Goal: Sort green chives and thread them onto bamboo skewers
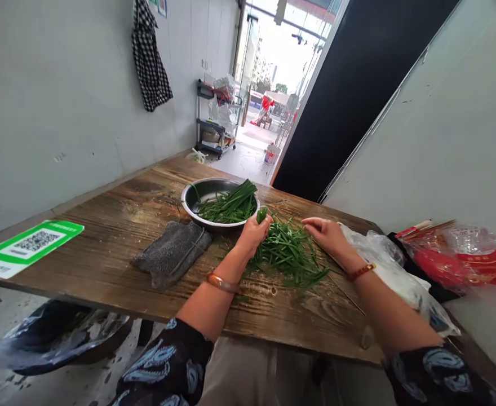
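A small bunch of garlic chives [261,214] is in my left hand [254,232], its fingers wrapped round the stems just off the bowl's right edge. A loose pile of green chives [290,255] lies on the wooden table below and between my hands. To the right of that pile is my right hand [326,235], thumb and fingertips drawn together in a pinch; what they hold, if anything, is too small to make out. Behind my left hand, a metal bowl [185,204] contains more chives [229,206], some leaning on its right rim.
A dark grey cloth [174,254] lies left of the pile on the wooden table [116,270]. A green QR-code card [32,245] is at the left edge. White plastic bags [395,270] and red packaging [463,265] sit at right. Beyond stands a cart [209,121] by the doorway.
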A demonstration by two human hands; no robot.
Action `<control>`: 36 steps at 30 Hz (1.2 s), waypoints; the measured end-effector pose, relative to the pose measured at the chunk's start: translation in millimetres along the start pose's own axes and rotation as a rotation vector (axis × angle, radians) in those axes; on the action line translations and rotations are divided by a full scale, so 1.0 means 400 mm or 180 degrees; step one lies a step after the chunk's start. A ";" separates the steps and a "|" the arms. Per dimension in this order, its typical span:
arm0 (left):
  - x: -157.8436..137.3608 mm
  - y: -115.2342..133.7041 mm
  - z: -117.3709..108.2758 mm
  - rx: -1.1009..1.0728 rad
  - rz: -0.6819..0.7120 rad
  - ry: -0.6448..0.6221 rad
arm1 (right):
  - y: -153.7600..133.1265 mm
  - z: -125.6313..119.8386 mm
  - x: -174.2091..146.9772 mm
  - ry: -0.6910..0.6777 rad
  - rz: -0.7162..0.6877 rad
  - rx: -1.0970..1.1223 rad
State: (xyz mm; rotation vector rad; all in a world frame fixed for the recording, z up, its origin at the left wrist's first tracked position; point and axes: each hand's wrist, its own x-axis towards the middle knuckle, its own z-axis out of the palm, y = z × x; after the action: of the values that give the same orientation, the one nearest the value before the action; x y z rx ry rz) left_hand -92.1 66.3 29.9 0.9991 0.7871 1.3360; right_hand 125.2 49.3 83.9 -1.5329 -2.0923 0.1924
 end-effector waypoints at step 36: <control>-0.012 0.028 0.015 0.1116 0.0344 0.0566 | 0.100 0.161 -0.076 0.0429 -0.0065 0.0172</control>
State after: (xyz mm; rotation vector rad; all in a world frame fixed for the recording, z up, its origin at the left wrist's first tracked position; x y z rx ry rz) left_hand -91.5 60.2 42.3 1.2213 1.1440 1.4222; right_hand 133.3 47.6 2.6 -1.4512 -1.9809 0.1332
